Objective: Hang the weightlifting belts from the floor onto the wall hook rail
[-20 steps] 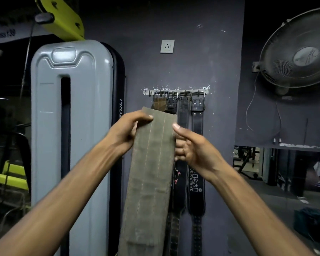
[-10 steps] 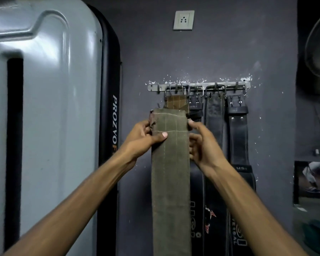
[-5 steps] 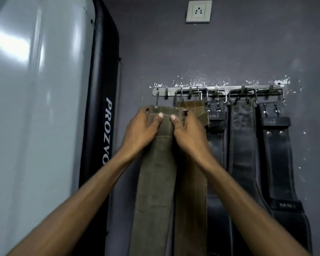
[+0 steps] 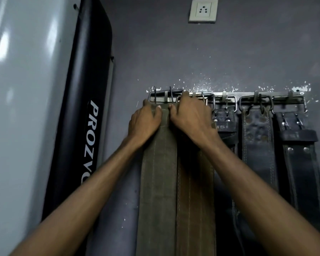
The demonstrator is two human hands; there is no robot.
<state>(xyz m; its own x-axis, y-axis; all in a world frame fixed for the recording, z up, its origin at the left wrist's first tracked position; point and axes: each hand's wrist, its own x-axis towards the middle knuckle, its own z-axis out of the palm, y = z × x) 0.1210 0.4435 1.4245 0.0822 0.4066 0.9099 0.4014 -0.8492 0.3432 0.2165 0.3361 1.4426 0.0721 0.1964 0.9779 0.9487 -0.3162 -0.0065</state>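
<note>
An olive-green weightlifting belt [image 4: 158,182] hangs flat against the wall below the left end of the metal hook rail [image 4: 284,97]. My left hand [image 4: 144,122] grips its top left corner, thumb on the front. My right hand [image 4: 190,117] grips the top right corner, with the fingers up at the rail's hooks. The belt's buckle sits up at the leftmost hooks, partly hidden by my hands. A brown belt [image 4: 196,191] hangs right beside it.
Three dark leather belts [image 4: 257,154] hang by their buckles further right on the rail. A tall grey and black gym machine [image 4: 44,108] stands close on the left. A wall socket [image 4: 203,10] sits above the rail.
I stepped closer to the wall. Both hands raised the olive belt's top end from chest height up to the left end of the rail.
</note>
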